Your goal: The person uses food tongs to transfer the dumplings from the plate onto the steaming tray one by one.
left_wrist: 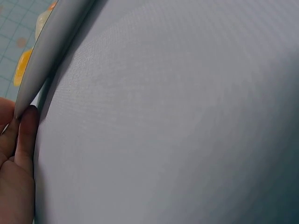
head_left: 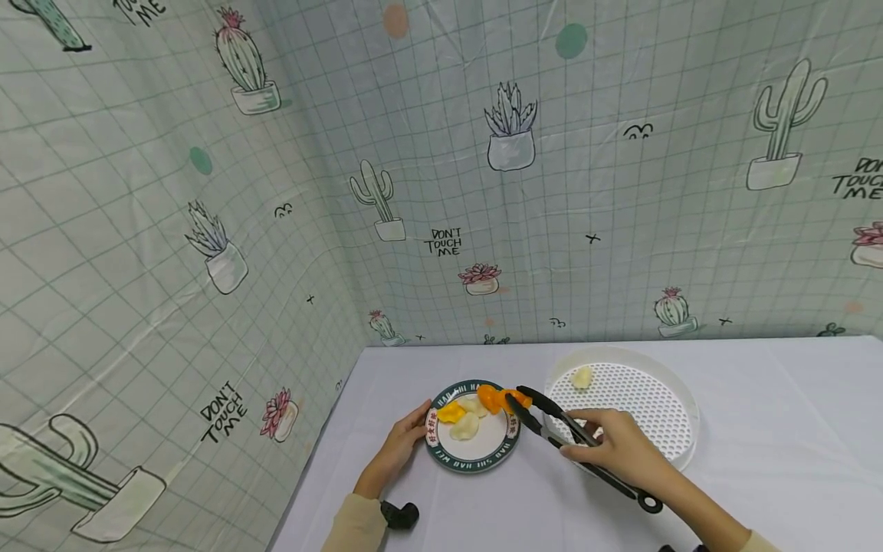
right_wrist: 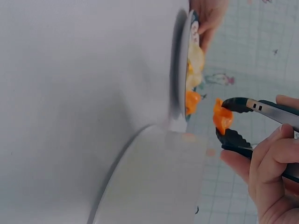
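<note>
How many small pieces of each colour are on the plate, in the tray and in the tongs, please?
Orange pieces: 2, one in the tongs
Yellow pieces: 1
Pale pieces: 3, one in the tray
Total: 6

In the head view, a pale gridded cloth (head_left: 434, 100) printed with cacti (head_left: 241, 61) and lettering (head_left: 444, 242) hangs from eight o'clock through twelve to three, folding into a corner (head_left: 313, 169) near ten, while a white table (head_left: 773, 429) spans four to seven o'clock under soft, even light.
</note>
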### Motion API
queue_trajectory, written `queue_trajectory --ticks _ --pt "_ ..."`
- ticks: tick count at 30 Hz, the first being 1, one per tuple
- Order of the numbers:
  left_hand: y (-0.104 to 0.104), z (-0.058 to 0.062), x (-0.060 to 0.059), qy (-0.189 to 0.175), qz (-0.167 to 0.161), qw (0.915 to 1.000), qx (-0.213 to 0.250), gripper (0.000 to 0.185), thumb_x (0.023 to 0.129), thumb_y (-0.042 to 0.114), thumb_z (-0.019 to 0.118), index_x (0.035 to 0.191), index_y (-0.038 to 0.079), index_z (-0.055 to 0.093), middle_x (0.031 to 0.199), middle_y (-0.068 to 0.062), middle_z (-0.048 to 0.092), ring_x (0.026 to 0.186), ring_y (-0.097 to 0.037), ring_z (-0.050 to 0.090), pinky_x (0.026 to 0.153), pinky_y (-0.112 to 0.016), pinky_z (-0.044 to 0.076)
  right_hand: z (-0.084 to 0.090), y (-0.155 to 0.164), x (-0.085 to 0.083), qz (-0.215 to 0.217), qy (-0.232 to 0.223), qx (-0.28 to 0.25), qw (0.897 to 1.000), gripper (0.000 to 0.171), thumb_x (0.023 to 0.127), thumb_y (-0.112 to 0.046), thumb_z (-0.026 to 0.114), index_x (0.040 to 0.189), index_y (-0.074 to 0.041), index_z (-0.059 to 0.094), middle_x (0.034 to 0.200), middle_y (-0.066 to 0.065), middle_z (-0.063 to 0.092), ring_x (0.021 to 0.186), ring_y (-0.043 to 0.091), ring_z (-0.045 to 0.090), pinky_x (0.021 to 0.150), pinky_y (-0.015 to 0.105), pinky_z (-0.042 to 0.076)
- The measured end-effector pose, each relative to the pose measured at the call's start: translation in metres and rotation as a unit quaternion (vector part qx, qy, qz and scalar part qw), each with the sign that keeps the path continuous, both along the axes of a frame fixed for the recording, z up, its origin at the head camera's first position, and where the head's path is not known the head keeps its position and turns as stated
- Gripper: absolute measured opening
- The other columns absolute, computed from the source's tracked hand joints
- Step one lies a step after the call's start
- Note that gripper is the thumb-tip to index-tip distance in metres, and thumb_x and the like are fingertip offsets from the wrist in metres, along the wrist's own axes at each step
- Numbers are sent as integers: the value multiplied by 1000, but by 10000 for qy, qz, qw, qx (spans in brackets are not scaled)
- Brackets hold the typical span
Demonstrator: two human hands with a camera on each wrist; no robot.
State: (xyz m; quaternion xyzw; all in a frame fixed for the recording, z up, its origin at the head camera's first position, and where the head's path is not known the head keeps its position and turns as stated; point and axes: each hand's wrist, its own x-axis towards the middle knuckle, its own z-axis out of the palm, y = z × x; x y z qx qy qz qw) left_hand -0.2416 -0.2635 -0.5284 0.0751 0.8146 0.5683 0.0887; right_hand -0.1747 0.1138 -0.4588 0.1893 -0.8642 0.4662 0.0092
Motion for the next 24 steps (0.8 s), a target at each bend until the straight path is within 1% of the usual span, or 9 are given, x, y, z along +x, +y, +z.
queue_trajectory --ticks 2,9,12,14,19,21,24 --pt "-1 0 0 36 -25 10000 2 52 100 0 42 151 -6 33 158 -23 27 146 -41 23 118 -53 20 1 5 0 -50 -41 -54 10000 61 78 -27 84 122 10 64 80 3 67 58 9 57 48 26 50" --pt "-1 0 1 91 -55 9999 6 52 100 -1 42 151 -7 33 158 -24 27 146 -41 24 117 -52 22 3 24 0 -353 -164 -104 9992 61 80 -29 83 124 9 64 83 3 69 71 13 67 56 26 54" --pt "-1 0 1 88 -52 9999 48 52 100 -1 42 151 -7 33 158 -24 27 146 -41 24 117 -52 23 3 32 -1 -447 -70 -44 9990 60 81 -29 82 124 9 64 81 2 69 73 15 68 56 26 53" --pt "-1 0 1 86 -66 9999 79 52 100 -1 42 151 -8 33 158 -25 27 146 -41 24 117 -53 22 2 38 -1 -486 -37 -18 9988 60 81 -28 82 124 9 64 79 1 67 71 15 67 54 26 51" --pt "-2 -1 -1 63 -106 9999 19 52 100 0 41 151 -6 33 159 -23 26 147 -40 22 118 -51 20 0 50 0 -599 25 79 9982 58 82 -27 81 123 10 64 79 1 66 70 15 66 55 26 52" --pt "-2 -1 -1 91 -125 9999 -28 52 100 0 41 151 -7 32 159 -24 26 146 -41 22 118 -52 21 -1 54 1 -649 82 143 9978 57 82 -27 81 123 9 65 78 0 66 74 16 66 57 26 52" --pt "-2 -1 -1 36 -91 9999 -53 52 100 0 41 152 -6 32 159 -23 26 147 -40 22 118 -52 20 -5 58 1 -708 113 198 9972 56 81 -27 81 122 9 66 76 -2 65 74 16 65 56 25 50"
